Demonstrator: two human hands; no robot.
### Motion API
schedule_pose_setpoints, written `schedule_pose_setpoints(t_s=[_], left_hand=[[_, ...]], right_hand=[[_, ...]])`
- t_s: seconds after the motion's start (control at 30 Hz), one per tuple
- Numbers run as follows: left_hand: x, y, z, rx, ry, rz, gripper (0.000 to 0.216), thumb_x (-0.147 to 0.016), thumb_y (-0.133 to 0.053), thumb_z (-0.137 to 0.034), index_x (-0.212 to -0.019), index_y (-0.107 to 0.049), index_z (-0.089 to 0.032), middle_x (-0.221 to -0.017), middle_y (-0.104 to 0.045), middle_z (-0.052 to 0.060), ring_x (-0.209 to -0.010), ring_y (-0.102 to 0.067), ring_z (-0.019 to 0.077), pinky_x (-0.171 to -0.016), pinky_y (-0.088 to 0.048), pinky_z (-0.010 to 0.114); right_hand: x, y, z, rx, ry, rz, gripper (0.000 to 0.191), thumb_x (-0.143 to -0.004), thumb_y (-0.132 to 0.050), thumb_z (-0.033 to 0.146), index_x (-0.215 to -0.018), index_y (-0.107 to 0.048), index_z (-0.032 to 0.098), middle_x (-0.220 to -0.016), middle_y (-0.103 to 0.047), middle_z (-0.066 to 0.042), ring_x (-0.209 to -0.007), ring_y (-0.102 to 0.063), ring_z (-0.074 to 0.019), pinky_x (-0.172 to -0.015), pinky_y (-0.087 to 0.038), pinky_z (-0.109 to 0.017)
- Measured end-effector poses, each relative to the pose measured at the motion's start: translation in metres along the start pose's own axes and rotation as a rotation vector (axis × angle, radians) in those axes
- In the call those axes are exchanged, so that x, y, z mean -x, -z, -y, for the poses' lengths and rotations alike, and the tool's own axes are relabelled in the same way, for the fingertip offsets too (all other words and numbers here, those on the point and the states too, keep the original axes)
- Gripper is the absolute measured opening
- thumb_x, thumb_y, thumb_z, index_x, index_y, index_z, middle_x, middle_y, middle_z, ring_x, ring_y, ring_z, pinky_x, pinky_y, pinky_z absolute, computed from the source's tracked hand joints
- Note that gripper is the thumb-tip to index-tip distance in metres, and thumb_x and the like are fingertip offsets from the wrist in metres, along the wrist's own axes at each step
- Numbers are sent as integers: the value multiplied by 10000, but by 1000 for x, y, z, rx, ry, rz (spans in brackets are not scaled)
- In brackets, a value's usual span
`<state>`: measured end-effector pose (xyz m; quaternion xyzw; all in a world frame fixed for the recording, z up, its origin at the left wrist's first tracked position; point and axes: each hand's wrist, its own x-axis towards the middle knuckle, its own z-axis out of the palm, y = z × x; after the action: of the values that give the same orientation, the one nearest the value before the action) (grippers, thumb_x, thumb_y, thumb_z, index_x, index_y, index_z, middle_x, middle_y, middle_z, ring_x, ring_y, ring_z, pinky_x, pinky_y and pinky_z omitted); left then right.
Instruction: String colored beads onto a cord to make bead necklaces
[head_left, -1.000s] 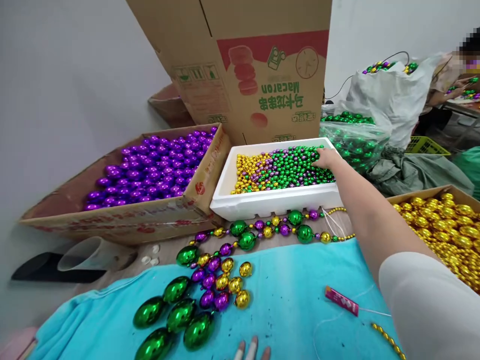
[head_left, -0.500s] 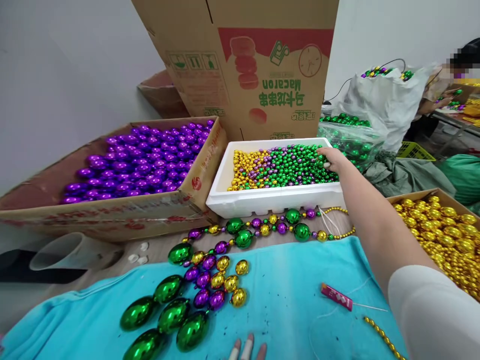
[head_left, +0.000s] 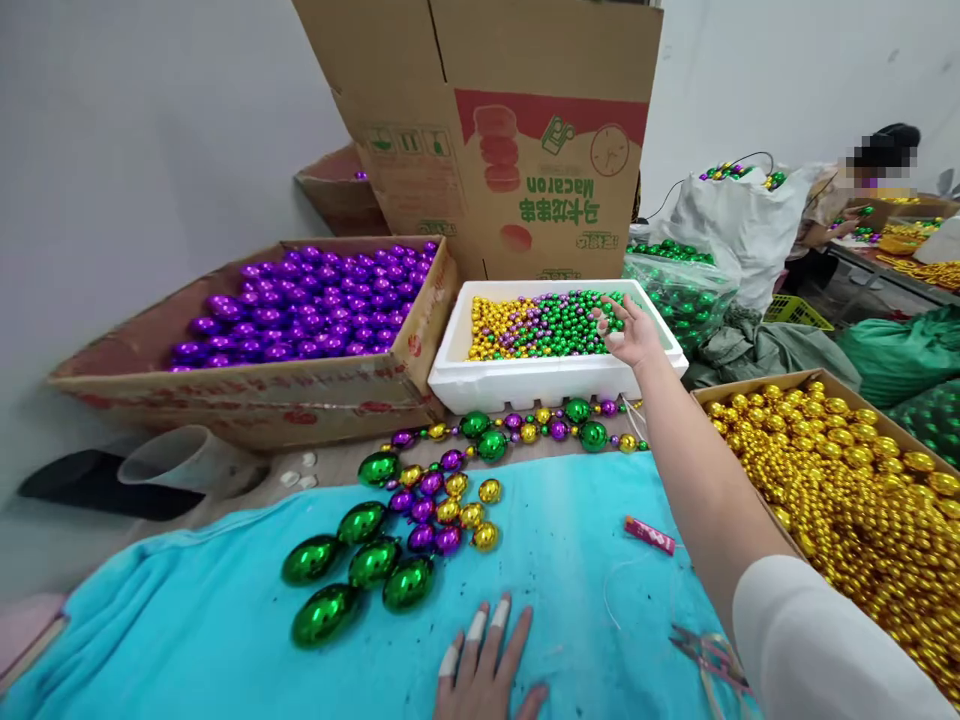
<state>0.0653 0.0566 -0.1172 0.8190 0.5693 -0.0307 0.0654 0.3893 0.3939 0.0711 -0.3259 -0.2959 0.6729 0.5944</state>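
Observation:
My left hand [head_left: 486,668] lies flat on the blue towel [head_left: 577,510], fingers spread, several fingertips wrapped in white tape. Stretched forward, my right hand [head_left: 630,332] is over the right end of a white foam box [head_left: 555,382]. Its fingers look apart, and no bead can be made out in them. Small gold, purple and green beads [head_left: 570,322] fill the box. Ahead of my left hand are large green beads [head_left: 375,562], purple beads [head_left: 422,508] and loose gold beads [head_left: 485,536]. A strung bead garland [head_left: 491,445] runs along the towel's far edge.
Left stands a carton of purple beads [head_left: 315,310]; right, a carton of gold beads [head_left: 840,490]. Pliers [head_left: 712,655] and a small pink-red packet [head_left: 649,535] with thread lie near my right arm. A plastic cup [head_left: 169,460] is at left. Another person [head_left: 825,215] sits far right.
My right hand has drawn back and left, up from the beads at the box's right end. My left hand shows more fully on the towel. The view has shifted, bringing the pliers into sight.

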Motion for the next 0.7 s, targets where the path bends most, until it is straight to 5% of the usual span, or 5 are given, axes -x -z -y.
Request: schedule_pose_setpoints(t_s=[0.1,0.23,0.43,0.57,0.7], left_hand=[[2,0,2,66,-35,-11,576,-888,-388,-534,-1428,-272,-372,-1521,-294,8,-1390,-275,303,-1078,-227,514],[3,-4,1,104,-57,-36,608,-891,-377,-550,-1450,-220,-371,-1531,-285,20,-1393,-247,304,-1075,-201,518],[6,-6,1,88,-70,-105,620,-888,-387,-552,-1455,-213,-373,-1516,-321,18,-1377,-267,296,-1073,-192,500],[7,-6,3,83,-73,-117,606,-887,-393,-549,-1446,-223,-388,-1508,-338,6,-1372,-278,295,-1077,-186,499],[6,-4,3,92,-39,-61,577,-888,-389,-543,-1428,-263,-387,-1514,-324,0,-1381,-273,293,-1088,-189,496]], right_hand=[[31,-8,-39,364,-30,82,242,-857,-549,345,-1054,-543,204,-745,-591,5,-515,-500,-66,-407,-379,-138],[86,-7,-124,1582,107,131,217,-908,-465,288,-1073,-575,199,-848,-623,-39,-670,-567,-128,-555,-456,-215],[148,14,-210,1897,170,120,269,-920,-434,244,-1119,-589,149,-1148,-575,-177,-1076,-489,-292,-834,-449,-403],[152,19,-205,2003,321,152,394,-914,-453,422,-1173,-576,152,-1252,-531,-180,-1096,-465,-311,-890,-417,-435],[107,8,-136,1968,574,56,377,-943,-373,398,-1112,-611,159,-1114,-598,-148,-1011,-514,-267,-879,-411,-376]])
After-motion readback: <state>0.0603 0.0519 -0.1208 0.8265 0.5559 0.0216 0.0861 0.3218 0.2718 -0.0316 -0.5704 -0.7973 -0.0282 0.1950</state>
